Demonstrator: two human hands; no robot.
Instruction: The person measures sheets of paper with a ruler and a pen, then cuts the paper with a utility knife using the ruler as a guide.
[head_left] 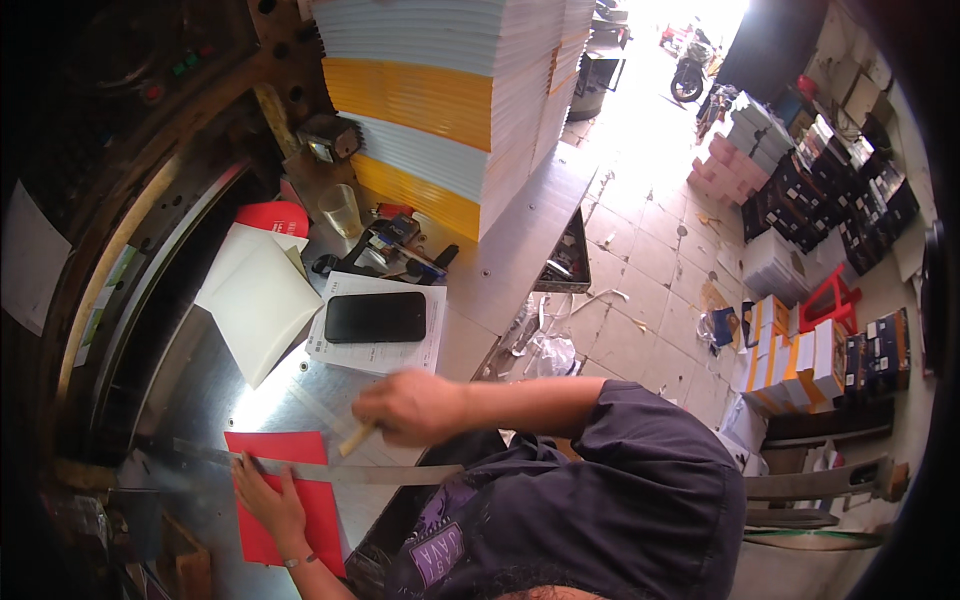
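A red sheet (290,525) of paper or thin card lies on the metal worktop, and a long steel ruler (385,475) crosses it from side to side. My left hand (270,505) rests on the sheet with fingers spread, the tips pressing at the ruler. Above the ruler's right half, my right hand (408,408) is closed round a short tan stick (355,440); motion blurs both, and the stick's kind is unclear. Beyond my right hand, a black phone (376,317) lies on printed white paper (335,350).
Cream sheets (262,310) and a clear plastic cup (341,210) lie farther back, near a clutter of small tools (400,250). A tall stack of white and orange booklets (410,100) rises behind. Boxes (790,200) and a red stool (832,300) stand on the right.
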